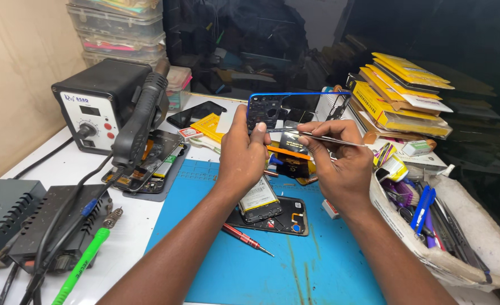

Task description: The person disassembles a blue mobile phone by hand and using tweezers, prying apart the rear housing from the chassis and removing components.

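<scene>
A blue phone frame (295,107) is held upright above the blue mat (216,248) at about twelve o'clock, pinched by the closed fingers of the left hand (244,152), while metal tweezers (323,137) are gripped in the closed right hand (340,164) at three o'clock, tips touching the frame.

A phone repair workshop: a hot-air soldering station (100,110), opened phones (148,164), a screwdriver (247,239) and a blue work mat (216,265) crowd the tabletop (128,231).

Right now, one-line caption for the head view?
Left hand holds a blue phone frame while right hand works tweezers over a blue mat.
</scene>
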